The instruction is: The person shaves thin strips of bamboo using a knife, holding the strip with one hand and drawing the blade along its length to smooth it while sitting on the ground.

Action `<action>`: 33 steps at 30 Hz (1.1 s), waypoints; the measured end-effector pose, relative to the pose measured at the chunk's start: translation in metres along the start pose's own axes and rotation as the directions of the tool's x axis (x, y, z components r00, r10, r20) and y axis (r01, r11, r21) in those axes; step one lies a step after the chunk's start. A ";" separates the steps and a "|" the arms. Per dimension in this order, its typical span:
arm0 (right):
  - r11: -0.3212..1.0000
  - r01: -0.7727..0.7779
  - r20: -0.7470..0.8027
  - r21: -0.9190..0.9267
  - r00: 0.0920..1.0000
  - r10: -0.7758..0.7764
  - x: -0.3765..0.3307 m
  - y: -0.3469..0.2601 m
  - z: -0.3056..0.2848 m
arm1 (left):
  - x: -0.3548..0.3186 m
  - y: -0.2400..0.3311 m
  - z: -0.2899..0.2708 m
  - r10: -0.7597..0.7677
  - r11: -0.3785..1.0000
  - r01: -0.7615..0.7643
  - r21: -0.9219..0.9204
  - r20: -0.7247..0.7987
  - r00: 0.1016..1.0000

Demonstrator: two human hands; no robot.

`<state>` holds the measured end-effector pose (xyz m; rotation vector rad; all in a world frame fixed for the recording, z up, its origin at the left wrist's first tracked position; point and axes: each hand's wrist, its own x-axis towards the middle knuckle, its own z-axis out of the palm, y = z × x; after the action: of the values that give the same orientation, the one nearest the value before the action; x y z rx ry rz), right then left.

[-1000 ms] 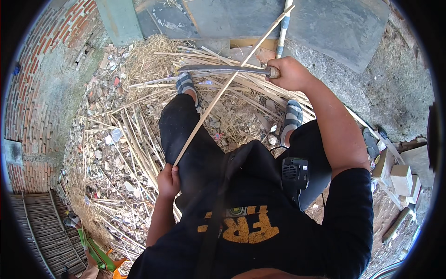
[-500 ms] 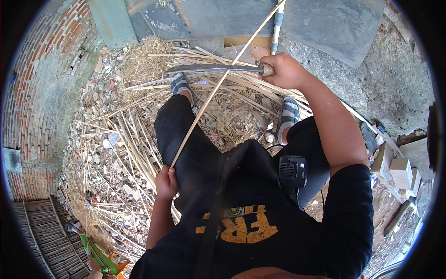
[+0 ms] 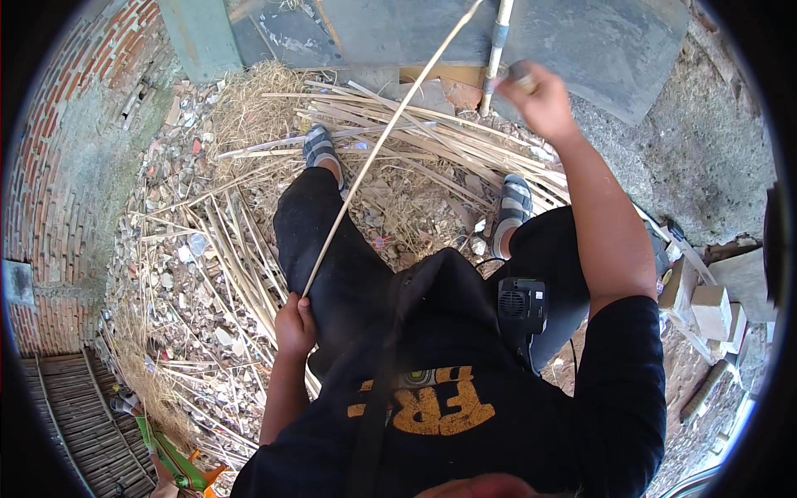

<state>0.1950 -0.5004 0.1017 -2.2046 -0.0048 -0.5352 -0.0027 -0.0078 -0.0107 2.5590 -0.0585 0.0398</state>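
My left hand (image 3: 295, 327) is closed on the lower end of a long, thin bamboo strip (image 3: 365, 166), beside my left thigh. From there the strip slants up and to the right, across the pile, its far end reaching the top of the view. Up at the right my right hand (image 3: 544, 104), smeared by motion, is closed round the wooden handle (image 3: 522, 76) of a machete. The blade cannot be made out now; it showed clearly half a second ago. Hand and strip are apart.
Split bamboo strips (image 3: 440, 137) lie heaped ahead of my feet, with more strips (image 3: 237, 257) at the left. Rubble and dry straw (image 3: 257, 100) cover the ground. Grey boards (image 3: 390, 33) and a pole (image 3: 496, 54) stand ahead; a brick wall (image 3: 62, 166) is at the left.
My right hand has lifted up and to the right with the machete, away from the strip. The strip's far end has shifted left; my left hand has barely moved.
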 end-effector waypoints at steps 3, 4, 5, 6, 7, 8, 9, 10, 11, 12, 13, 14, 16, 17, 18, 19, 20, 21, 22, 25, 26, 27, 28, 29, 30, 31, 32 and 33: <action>0.824 -0.030 -0.344 0.565 0.900 0.269 0.016 0.015 -0.022 | -0.001 -0.003 0.001 0.037 0.999 -0.035 0.041 -0.026 0.999; 0.725 0.167 -0.481 0.668 0.841 0.249 0.022 0.009 -0.027 | -0.001 -0.004 0.001 0.023 0.998 -0.023 0.051 -0.004 1.000; 0.635 0.227 -0.530 0.738 0.778 0.338 0.026 0.016 -0.036 | -0.002 -0.004 0.000 0.009 0.998 -0.010 0.062 0.017 1.000; 0.562 0.230 -0.527 0.795 0.721 0.450 0.028 0.025 -0.046 | -0.001 -0.003 -0.001 0.000 0.997 -0.002 0.072 0.040 0.999; 0.535 0.218 -0.510 0.816 0.707 0.490 0.027 0.033 -0.053 | 0.000 0.000 -0.002 -0.003 0.998 0.000 0.068 0.043 0.999; 0.508 0.206 -0.492 0.836 0.692 0.528 0.025 0.041 -0.057 | 0.001 0.003 -0.004 -0.004 0.998 0.001 0.064 0.047 0.999; 0.547 0.182 -0.494 0.817 0.710 0.502 0.023 0.044 -0.057 | 0.003 0.005 -0.005 -0.001 0.998 -0.002 0.063 0.050 0.999; 0.585 0.159 -0.495 0.795 0.727 0.476 0.020 0.047 -0.056 | 0.002 0.005 -0.005 -0.007 0.999 0.004 0.053 0.049 0.999; 0.623 0.138 -0.496 0.770 0.743 0.449 0.019 0.050 -0.056 | 0.002 0.005 -0.004 -0.011 0.999 0.009 0.043 0.048 0.999; 0.646 0.107 -0.466 0.756 0.780 0.417 0.017 0.047 -0.053 | 0.001 0.004 -0.004 -0.016 0.999 0.014 0.034 0.050 0.999; 0.670 0.077 -0.434 0.739 0.814 0.385 0.015 0.044 -0.049 | 0.002 0.005 -0.003 -0.016 0.999 0.014 0.035 0.048 0.999; 0.694 0.050 -0.401 0.718 0.845 0.354 0.013 0.040 -0.044 | 0.002 0.005 -0.003 -0.016 0.999 0.015 0.034 0.043 0.999; 0.776 -0.056 -0.315 0.628 0.894 0.319 0.008 0.025 -0.034 | 0.003 0.006 -0.004 -0.010 0.999 0.008 0.031 0.042 0.999; 0.815 -0.130 -0.264 0.565 0.907 0.328 0.004 0.013 -0.027 | 0.002 0.005 -0.004 -0.009 0.999 0.008 0.035 0.037 0.999; 0.846 -0.199 -0.216 0.495 0.915 0.341 0.001 0.004 -0.023 | 0.001 0.004 -0.004 -0.004 0.999 0.003 0.040 0.033 0.999; 0.943 -0.163 -0.206 0.290 0.952 0.228 -0.001 0.004 -0.019 | 0.000 0.003 -0.004 0.000 0.999 -0.002 0.045 0.030 1.000; 0.980 -0.077 -0.166 0.182 0.980 0.108 -0.003 0.004 -0.015 | -0.001 0.001 -0.003 0.004 0.999 -0.005 0.043 0.028 1.000; 0.997 0.017 -0.112 0.075 0.994 -0.009 -0.006 0.002 -0.010 | -0.001 0.000 -0.002 0.007 0.999 -0.008 0.039 0.026 1.000; 0.993 0.118 -0.045 -0.028 0.992 -0.119 -0.008 -0.002 -0.006 | 0.000 -0.001 -0.002 0.010 0.999 -0.011 0.035 0.024 1.000; 0.945 0.236 0.225 -0.227 0.957 -0.185 -0.017 -0.022 0.004 | 0.000 -0.001 -0.002 0.001 0.999 -0.002 0.034 0.027 1.000; 0.921 0.296 0.273 -0.252 0.935 -0.225 -0.020 -0.027 0.007 | 0.000 -0.001 -0.002 0.004 0.999 -0.005 0.038 0.029 1.000; 0.893 0.355 0.323 -0.275 0.910 -0.262 -0.023 -0.032 0.010 | 0.001 -0.001 -0.002 0.007 0.999 -0.008 0.040 0.032 0.999; 0.862 0.414 0.373 -0.295 0.880 -0.295 -0.025 -0.036 0.012 | 0.002 0.000 -0.002 0.010 0.999 -0.011 0.043 0.035 0.999; 0.837 0.439 0.409 -0.327 0.864 -0.293 -0.028 -0.038 0.015 | 0.002 0.002 -0.003 0.006 0.999 -0.007 0.032 0.047 0.999; 0.813 0.459 0.441 -0.357 0.851 -0.287 -0.028 -0.042 0.016 | 0.003 0.004 -0.005 0.002 1.000 -0.004 0.024 0.059 0.998; 0.788 0.480 0.471 -0.385 0.837 -0.279 -0.029 -0.046 0.016 | 0.004 0.006 -0.007 -0.001 1.000 0.000 0.016 0.070 0.998; 0.762 0.501 0.502 -0.411 0.822 -0.269 -0.029 -0.047 0.016 | 0.004 0.005 -0.007 0.010 1.000 -0.010 0.001 0.076 0.997; 0.763 0.499 0.521 -0.411 0.815 -0.252 -0.029 -0.044 0.020 | 0.004 0.005 -0.008 0.022 1.000 -0.021 -0.012 0.078 0.997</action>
<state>0.1685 -0.4517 0.1129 -2.8619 -0.6469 -0.2535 0.0004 -0.0073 -0.0009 2.5481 -0.1155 -0.0525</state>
